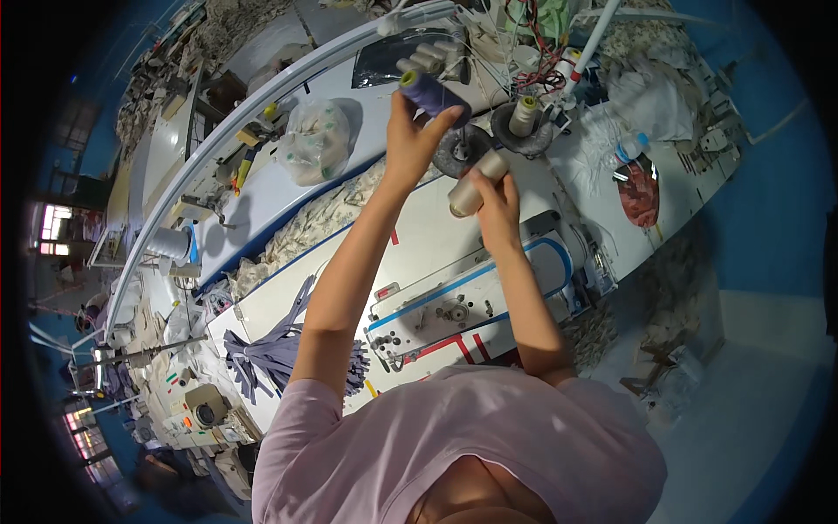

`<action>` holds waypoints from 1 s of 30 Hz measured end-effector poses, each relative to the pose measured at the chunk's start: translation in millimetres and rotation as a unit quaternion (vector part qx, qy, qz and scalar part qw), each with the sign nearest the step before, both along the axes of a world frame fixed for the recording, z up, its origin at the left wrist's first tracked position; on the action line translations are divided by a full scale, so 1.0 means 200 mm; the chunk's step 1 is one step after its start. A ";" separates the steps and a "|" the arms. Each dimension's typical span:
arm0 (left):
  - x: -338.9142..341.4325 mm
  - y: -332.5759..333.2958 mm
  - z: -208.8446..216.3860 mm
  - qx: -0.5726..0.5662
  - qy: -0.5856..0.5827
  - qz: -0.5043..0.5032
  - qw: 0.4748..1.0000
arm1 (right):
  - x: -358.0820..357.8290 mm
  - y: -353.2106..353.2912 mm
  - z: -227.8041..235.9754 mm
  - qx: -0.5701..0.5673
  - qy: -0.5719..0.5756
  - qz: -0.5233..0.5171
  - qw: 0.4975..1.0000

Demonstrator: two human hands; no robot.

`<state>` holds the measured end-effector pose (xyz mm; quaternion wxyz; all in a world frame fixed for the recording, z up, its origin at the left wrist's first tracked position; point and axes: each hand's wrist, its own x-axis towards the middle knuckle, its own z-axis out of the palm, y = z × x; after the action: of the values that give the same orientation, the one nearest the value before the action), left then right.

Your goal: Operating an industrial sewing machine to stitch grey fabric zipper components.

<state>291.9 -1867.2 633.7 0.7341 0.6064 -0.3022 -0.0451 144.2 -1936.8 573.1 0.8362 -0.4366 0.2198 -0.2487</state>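
Observation:
My left hand (pixel 412 140) is closed round a purple thread cone (pixel 434 96), tilted, its yellow-green end up and to the left. Lower and to the right, my right hand (pixel 497 201) grips a cream thread cone (pixel 477 185), also tilted. Just behind the hands is a round dark spool holder (pixel 462 148) with a bare upright pin. Beside it another cream thread cone (pixel 524 116) stands on a second dark holder (pixel 506 133). Below my forearms lies a white sewing machine (pixel 471 301) with a blue stripe.
Purple fabric strips (pixel 271 349) lie bunched left of the machine. A clear plastic bag (pixel 314 140) and several cream spools (pixel 428 59) rest on the far white table. Red wires (pixel 550 74) hang behind the holders. A white curved rail (pixel 201 157) arches across the left.

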 end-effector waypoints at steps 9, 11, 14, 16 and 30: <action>-0.01 -0.09 -0.52 0.270 -0.145 0.062 0.950 | -0.11 0.03 -0.17 0.205 -0.048 0.042 0.977; -0.03 -0.11 -0.54 0.248 -0.150 0.065 0.955 | -0.10 0.01 -0.19 0.205 -0.047 0.041 0.977; -0.03 -0.08 -0.51 0.320 -0.171 0.066 0.929 | -0.09 0.00 -0.20 0.205 -0.036 0.036 0.977; 0.05 0.00 -0.55 0.463 -0.283 0.069 0.837 | -0.07 0.01 -0.21 0.208 -0.028 0.041 0.977; -0.35 0.17 -0.29 0.206 0.110 -0.031 0.972 | -0.06 0.06 -0.23 0.294 -0.024 0.096 0.951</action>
<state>222.2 -1834.0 575.7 0.6206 0.7258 -0.2230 -0.1955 131.9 -1924.2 526.7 0.9524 -0.1841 0.2205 -0.1022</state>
